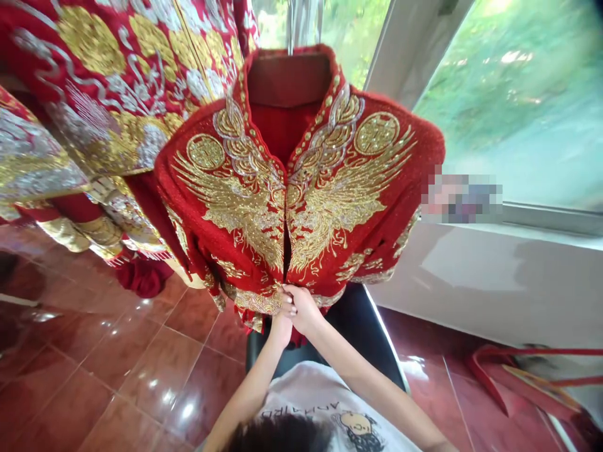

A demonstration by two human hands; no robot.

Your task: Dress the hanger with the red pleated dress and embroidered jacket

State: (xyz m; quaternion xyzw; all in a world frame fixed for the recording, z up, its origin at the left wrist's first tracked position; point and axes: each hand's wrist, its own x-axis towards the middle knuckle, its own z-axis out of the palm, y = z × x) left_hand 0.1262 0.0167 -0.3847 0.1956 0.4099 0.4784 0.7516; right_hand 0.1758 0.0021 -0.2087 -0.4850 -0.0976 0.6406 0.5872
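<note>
A red jacket [358, 207] with gold and silver embroidery hangs on a hanger in front of me, its front opening running down the middle. Both my hands meet at the bottom of that opening. My right hand [301, 307] has its fingers pinched on the jacket's lower hem beside the opening. My left hand [281, 328] sits just below and behind it, fingers curled onto the same hem, partly hidden by the right hand.
More red and gold embroidered garments [94, 94] hang to the left. The floor is glossy red tile [117, 364]. A dark chair [358, 326] stands under the jacket. A white wall and window sill [494, 263] lie right, with red hangers [518, 376] on the floor.
</note>
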